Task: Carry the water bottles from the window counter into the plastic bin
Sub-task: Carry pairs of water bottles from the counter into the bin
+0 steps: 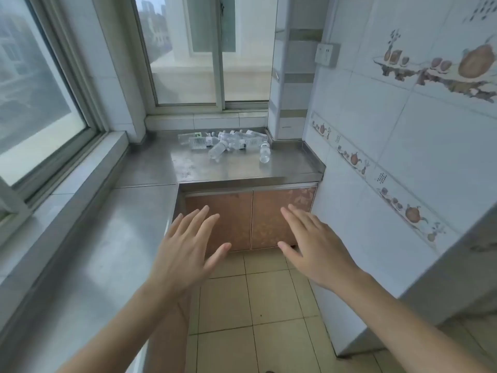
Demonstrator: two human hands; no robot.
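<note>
Several clear plastic water bottles [227, 143] lie in a loose pile at the back of the steel window counter [188, 168], under the window. One bottle [265, 152] lies a little apart on the right side of the pile. My left hand [188, 246] and my right hand [312, 243] are stretched forward with fingers spread, palms down, holding nothing. Both hang in the air over the floor in front of the counter, well short of the bottles. No plastic bin is in view.
The steel counter runs in an L along the left wall under a large window [32, 84]. Two brown cabinet doors [250, 216] sit below it. A tiled wall [390, 157] with a socket [326, 54] closes the right side. Beige floor tiles [255, 305] lie between.
</note>
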